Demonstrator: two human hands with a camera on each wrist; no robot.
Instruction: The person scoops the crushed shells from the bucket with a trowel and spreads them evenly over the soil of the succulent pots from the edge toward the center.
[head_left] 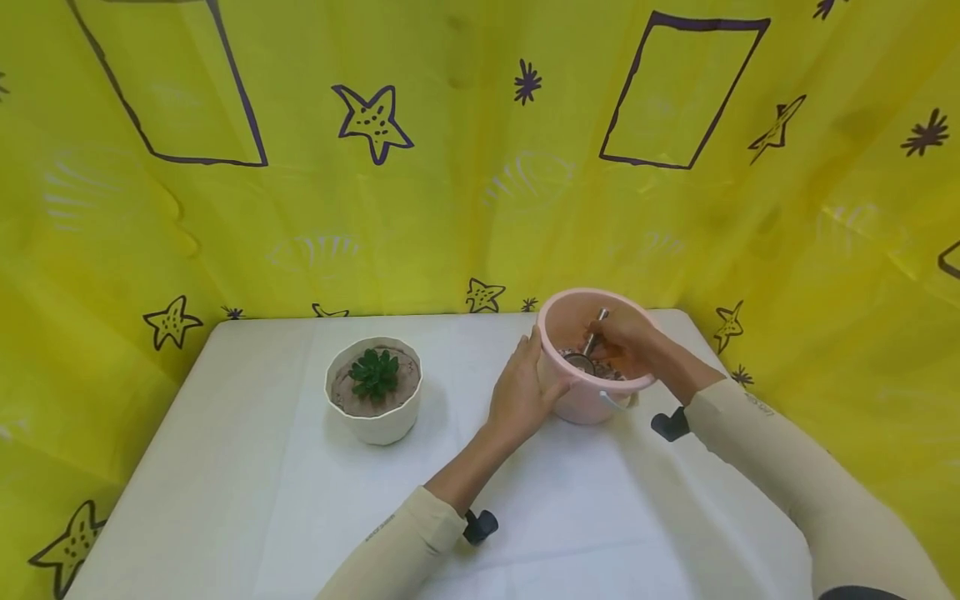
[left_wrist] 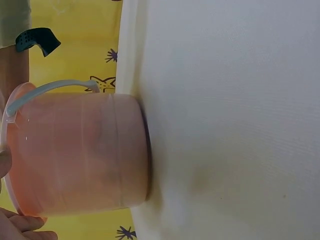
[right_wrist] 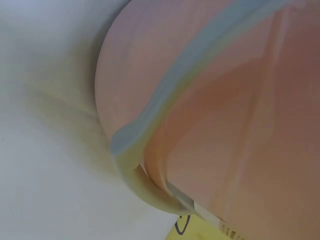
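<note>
A pink bucket (head_left: 585, 404) stands at the back right of the table, with what look like small pebbles (head_left: 611, 371) inside. My left hand (head_left: 525, 387) holds it by the left side; in the left wrist view the fingertips (left_wrist: 35, 234) lie against the wall near the rim. Inside the bucket, my right hand (head_left: 626, 333) grips the metal handle of a ladle-like scoop (head_left: 592, 337). Its round head rests among the pebbles, partly hidden. The right wrist view shows mostly the bucket's wall (right_wrist: 210, 125) and its pale handle (right_wrist: 175, 82), which hangs down.
Left of the bucket, a white pot (head_left: 382, 429) holds a green succulent (head_left: 373, 373) in greyish soil. A white cloth covers the table (head_left: 300, 517). Behind it hangs a yellow curtain (head_left: 420, 225) with drawn stars and frames.
</note>
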